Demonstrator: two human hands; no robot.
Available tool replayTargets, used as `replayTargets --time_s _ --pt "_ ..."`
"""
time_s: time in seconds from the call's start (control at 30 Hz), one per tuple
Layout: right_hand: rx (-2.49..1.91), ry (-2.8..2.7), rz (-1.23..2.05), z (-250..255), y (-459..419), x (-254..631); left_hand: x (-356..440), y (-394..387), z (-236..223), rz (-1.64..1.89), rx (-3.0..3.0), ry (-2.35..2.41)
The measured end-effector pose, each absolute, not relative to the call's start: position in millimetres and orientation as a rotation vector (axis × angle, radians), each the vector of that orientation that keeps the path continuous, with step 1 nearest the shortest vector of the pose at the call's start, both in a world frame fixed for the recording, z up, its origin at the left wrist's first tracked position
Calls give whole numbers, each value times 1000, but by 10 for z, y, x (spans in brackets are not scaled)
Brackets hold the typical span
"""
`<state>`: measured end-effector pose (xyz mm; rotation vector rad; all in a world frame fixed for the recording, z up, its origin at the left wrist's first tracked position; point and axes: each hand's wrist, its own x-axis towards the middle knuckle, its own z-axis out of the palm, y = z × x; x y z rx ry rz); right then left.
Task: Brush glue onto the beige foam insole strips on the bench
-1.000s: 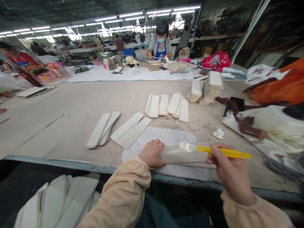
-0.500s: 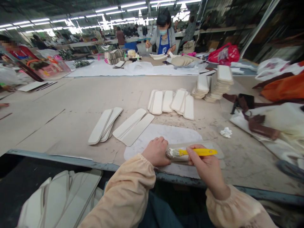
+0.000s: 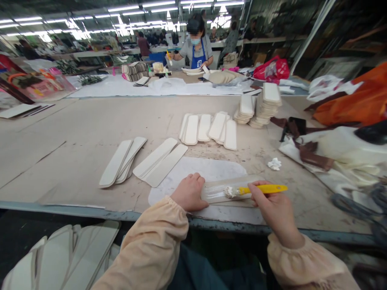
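Observation:
My right hand [image 3: 273, 205] grips a yellow-handled brush [image 3: 266, 188]. Its bristles, clotted with white paste, rest on a long pale strip [image 3: 217, 186] in front of me. Wet whitish streaks run along the strip left of the bristles. At the strip's left end, my left hand [image 3: 189, 192] holds it down, thumb on the near side and fingers on the far side; part of the end is hidden under the hand. Beneath lies a white sheet with rounded corners [image 3: 208, 164]. Left of it are two fanned groups of cream strips [image 3: 116, 163], the nearer one [image 3: 165, 165] overlapping the sheet.
More cream strips [image 3: 191, 129] lie fanned beyond the sheet, with tall stacks [image 3: 271, 93] behind them. Right are a crumpled white scrap [image 3: 274, 164] and an orange cloth [image 3: 341, 104]. Below the table edge at left sits a strip pile [image 3: 57, 253]. A co-worker [image 3: 198, 48] works opposite.
The brush has slid right along the strip, away from my left hand, leaving wet streaks behind. My left hand stays on the strip's end. The whole view has shifted slightly.

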<state>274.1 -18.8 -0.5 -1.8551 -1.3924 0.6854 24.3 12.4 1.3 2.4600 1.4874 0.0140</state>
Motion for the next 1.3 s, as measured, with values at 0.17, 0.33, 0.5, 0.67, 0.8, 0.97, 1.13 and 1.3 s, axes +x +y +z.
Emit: replayTargets --time_s 0.17,0.33,0.5,0.67,0.8,0.97,1.13,1.3 --pt "-2002 -1336 546 33 -135 3006 252 121 49 -17 2420 1487" --pt "-2117 -1376 280 60 -96 3248 255 120 66 -18 2418 1486" --pt "-2175 -1387 26 94 -108 3407 246 119 55 -12 2435 1482" --pt "-1905 -1260 378 140 -170 3109 250 118 56 -14 2426 1487" --pt "-1635 -1212 841 81 -224 2632 264 126 54 -20 2421 1485" --pt "-1458 -1286 1047 -16 -215 2230 275 121 54 -26 2421 1507" --pt "-1493 -1393 1025 -60 -153 2144 275 110 55 -24 2415 1506" --pt "-1615 -1415 881 -99 -99 2296 269 118 30 -5 2444 1502"
